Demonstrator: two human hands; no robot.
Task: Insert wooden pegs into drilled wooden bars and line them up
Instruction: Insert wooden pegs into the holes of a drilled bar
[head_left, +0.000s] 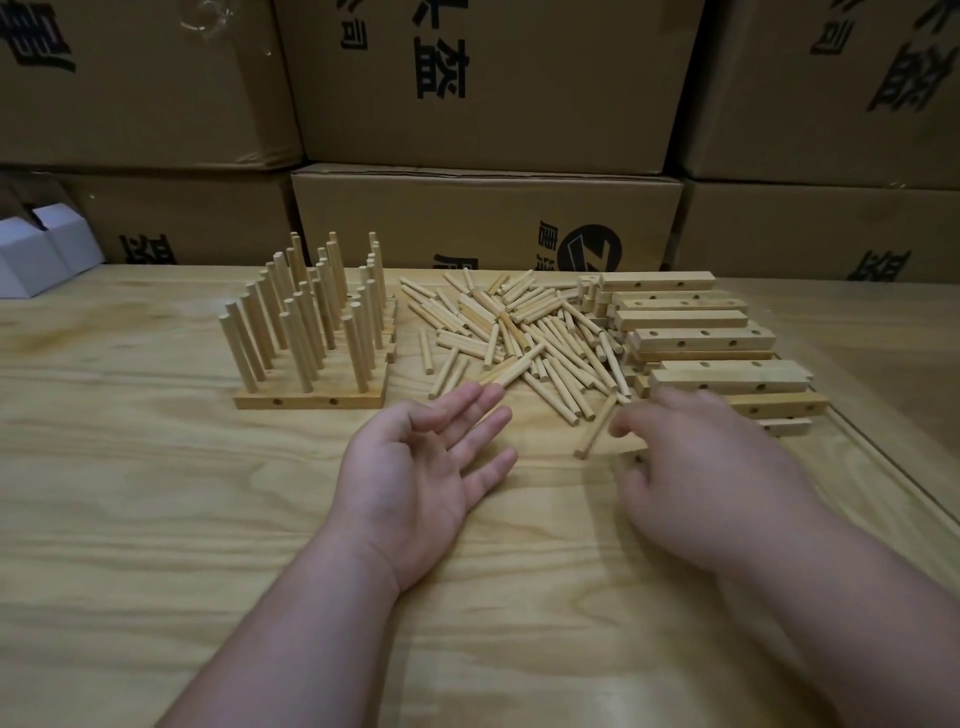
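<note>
Loose pale round wooden pegs lie in a jumbled heap mid-table on the light plywood table, taken here as the landmark. Left of the heap, just beside it: finished block of pale wooden bars with upright pegs, bars packed side by side, three pegs per bar, nearest bar showing two side holes. Right of the heap, touching its edge: messy stack of pale rectangular drilled wooden bars, several layers, holes visible on the top and side faces. Near side of the heap: left hand palm up, resting on the table, fingers straight and relaxed, holding nothing; fingertips just short of the nearest stray pegs of the heap. Right hand sits near-right of the heap, back of the hand up, motion-blurred; fingers curled downward over something on the table, a small bit of wood with a hole showing under them, but I cannot tell if it is actually gripped. One single loose peg lies at an angle just beside the right hand's index finger, contact unclear. Beyond the heap, behind the table edge: wall of stacked brown cardboard boxes with black print. Far left of the heap: small white folded cartons on the table corner.
</note>
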